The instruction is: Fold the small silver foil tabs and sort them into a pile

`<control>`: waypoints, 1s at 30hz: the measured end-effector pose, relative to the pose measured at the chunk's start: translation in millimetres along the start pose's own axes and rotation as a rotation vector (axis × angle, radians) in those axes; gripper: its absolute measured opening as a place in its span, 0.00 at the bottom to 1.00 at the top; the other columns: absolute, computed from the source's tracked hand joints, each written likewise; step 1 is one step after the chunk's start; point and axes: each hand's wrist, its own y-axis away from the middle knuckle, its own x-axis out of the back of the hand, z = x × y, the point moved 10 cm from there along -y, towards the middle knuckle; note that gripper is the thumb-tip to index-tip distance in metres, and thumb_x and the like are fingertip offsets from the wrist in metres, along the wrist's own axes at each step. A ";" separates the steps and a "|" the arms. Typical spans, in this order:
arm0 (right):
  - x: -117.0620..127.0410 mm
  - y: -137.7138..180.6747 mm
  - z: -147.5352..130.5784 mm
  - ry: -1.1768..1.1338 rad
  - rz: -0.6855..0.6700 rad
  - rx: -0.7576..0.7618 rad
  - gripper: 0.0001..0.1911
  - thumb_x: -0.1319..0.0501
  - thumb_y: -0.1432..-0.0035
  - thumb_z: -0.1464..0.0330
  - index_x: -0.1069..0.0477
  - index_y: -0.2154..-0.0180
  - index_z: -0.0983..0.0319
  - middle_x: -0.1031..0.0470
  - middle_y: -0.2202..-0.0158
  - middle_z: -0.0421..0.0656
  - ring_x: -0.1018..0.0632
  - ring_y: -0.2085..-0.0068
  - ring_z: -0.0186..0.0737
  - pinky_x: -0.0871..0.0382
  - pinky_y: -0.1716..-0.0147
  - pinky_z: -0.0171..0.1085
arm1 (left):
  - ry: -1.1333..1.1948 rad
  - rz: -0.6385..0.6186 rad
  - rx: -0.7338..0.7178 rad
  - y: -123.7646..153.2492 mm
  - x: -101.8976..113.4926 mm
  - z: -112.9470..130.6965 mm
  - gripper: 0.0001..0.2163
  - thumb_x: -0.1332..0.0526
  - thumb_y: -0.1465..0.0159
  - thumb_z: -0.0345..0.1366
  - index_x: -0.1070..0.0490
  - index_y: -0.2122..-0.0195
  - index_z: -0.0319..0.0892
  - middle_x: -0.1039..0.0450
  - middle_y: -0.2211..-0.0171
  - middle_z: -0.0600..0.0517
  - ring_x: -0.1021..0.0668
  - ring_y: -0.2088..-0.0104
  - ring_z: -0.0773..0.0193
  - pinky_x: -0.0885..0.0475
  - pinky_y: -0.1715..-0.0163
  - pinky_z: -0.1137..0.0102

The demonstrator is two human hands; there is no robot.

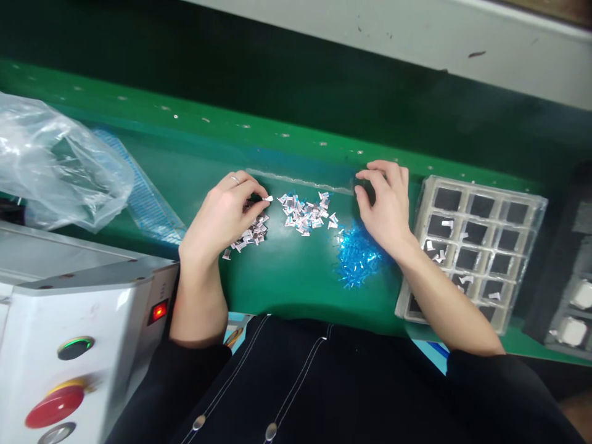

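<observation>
My left hand (229,206) is closed in a pinch on a small white piece (268,198), above a loose pile of small flat pieces (253,234). To its right lies a second pile of small white and silvery pieces (305,213). My right hand (383,206) hovers with curled fingers; thumb and fingertips are apart and I see nothing between them. Below that hand sits a heap of shiny blue film slivers (356,256). A clear strip (300,180) stretches across the bench between the hands, its right end close to my right fingertips.
A clear compartment tray (481,203) with several white pieces stands right, partly under my right forearm. At left are a crumpled clear bag (60,163), a blue woven strip (143,191) and a machine housing (115,308) with a red button (55,407).
</observation>
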 end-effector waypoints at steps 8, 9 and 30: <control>16.0 -1.4 -3.3 -0.144 0.140 -0.014 0.08 0.41 0.23 0.65 0.23 0.54 0.54 0.18 0.47 0.49 0.20 0.41 0.58 0.28 0.33 0.69 | 0.103 0.164 -0.035 3.8 14.6 6.6 0.04 0.30 0.27 0.40 0.18 0.59 0.48 0.17 0.67 0.53 0.18 0.67 0.59 0.20 0.61 0.62; 17.9 -1.2 -5.1 -0.178 0.154 -0.017 0.07 0.40 0.24 0.65 0.23 0.55 0.54 0.17 0.49 0.48 0.19 0.42 0.57 0.26 0.35 0.67 | 0.131 0.202 -0.045 4.7 17.6 11.3 0.05 0.29 0.27 0.41 0.18 0.60 0.48 0.16 0.66 0.53 0.17 0.67 0.60 0.19 0.62 0.63; -1.3 21.2 -67.7 -0.770 -0.169 0.164 0.02 0.33 0.25 0.68 0.20 0.54 0.55 0.14 0.55 0.41 0.15 0.54 0.41 0.19 0.52 0.44 | 0.454 0.292 -0.467 12.0 -21.1 92.2 0.03 0.24 0.29 0.35 0.17 0.57 0.47 0.10 0.61 0.53 0.10 0.62 0.62 0.12 0.52 0.64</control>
